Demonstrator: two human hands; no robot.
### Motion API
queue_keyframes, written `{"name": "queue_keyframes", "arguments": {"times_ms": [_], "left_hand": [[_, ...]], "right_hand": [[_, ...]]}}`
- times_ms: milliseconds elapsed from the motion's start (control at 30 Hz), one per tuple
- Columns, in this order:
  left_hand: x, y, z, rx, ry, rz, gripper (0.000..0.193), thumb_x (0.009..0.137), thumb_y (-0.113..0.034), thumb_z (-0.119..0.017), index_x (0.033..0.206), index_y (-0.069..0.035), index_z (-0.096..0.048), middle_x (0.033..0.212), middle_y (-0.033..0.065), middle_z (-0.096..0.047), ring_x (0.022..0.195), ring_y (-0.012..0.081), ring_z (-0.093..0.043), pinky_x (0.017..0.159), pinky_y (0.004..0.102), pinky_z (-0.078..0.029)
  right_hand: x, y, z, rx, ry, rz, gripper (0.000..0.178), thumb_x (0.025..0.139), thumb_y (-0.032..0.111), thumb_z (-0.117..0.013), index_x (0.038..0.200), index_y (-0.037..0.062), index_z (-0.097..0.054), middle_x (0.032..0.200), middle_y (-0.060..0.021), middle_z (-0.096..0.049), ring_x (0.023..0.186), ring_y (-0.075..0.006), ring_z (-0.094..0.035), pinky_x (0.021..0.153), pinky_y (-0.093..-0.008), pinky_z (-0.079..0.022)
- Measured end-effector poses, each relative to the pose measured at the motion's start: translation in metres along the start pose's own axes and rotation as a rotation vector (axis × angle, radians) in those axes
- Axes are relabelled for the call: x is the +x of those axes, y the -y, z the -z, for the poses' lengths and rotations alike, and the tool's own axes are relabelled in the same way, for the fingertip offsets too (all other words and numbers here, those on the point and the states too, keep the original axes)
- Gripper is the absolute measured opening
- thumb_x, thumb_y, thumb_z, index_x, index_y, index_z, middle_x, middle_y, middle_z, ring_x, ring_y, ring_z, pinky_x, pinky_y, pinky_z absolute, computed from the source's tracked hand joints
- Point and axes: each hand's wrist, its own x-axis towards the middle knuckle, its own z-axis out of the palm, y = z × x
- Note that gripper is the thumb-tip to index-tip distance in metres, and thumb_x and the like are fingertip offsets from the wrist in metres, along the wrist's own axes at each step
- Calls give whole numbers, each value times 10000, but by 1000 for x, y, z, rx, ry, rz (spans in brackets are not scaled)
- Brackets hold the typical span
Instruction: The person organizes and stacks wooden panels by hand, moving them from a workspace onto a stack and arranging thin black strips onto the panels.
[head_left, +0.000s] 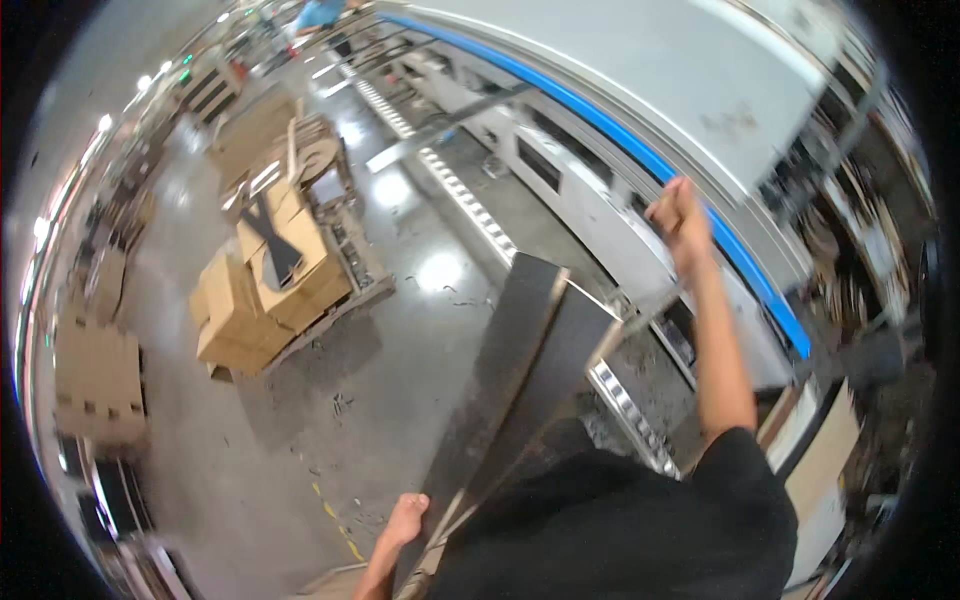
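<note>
Two long dark boards (492,375) with pale edges slant up from the lower edge, close against my black shirt. My left hand (407,518) is closed on the left edge of these boards, near their lower end. Their upper ends fan slightly apart and reach toward the machine frame. My right hand (684,222) is raised off the boards, beside the blue rail (640,150) of the machine. Its fingers are curled and somewhat blurred, and what is inside them, if anything, is hidden.
A roller track (470,205) runs along the machine (575,190) on the floor. Cartons (280,290) on a pallet stand to the left, with dark strips (270,240) crossed on top. A brown stack (98,380) stands farther left. Another person (318,14) is at the far end.
</note>
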Motion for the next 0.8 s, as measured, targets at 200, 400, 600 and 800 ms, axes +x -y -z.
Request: {"name": "queue_keyframes", "arguments": {"times_ms": [200, 400, 600, 800], "left_hand": [[33, 28, 51, -31, -271, 18, 670, 1110, -563, -466, 764, 9, -419, 759, 28, -278, 703, 135, -376, 587, 415, -357], [71, 64, 125, -208, -291, 57, 776, 1062, -693, -462, 744, 15, -468, 685, 45, -392, 712, 138, -418, 605, 418, -391], [105, 115, 211, -474, -347, 26, 857, 1020, -747, -498, 793, 77, -570, 670, 40, -475, 703, 138, -475, 611, 419, -426], [144, 107, 310, -416, -319, 55, 930, 987, -817, -471, 810, 90, -579, 646, 92, -475, 708, 158, -482, 631, 439, -451]], "right_hand": [[-19, -51, -270, 104, 862, -187, 1406, 624, 942, -764, 1590, -11, -395, 899, 66, -346, 787, -77, -395, 882, -296, -407], [34, -131, -460, -294, 1388, -265, 1205, 633, 873, -813, 1519, 89, -584, 811, 100, -348, 741, -57, -366, 751, -263, -364], [29, -206, -597, -69, 1348, -142, 686, 951, 679, -679, 1189, 39, -737, 1148, -23, -714, 983, -89, -617, 837, -292, -482], [38, -262, -700, -135, 1055, -154, 581, 999, 633, -653, 949, 60, -732, 763, 14, -669, 685, -55, -583, 596, -242, -419]]}}
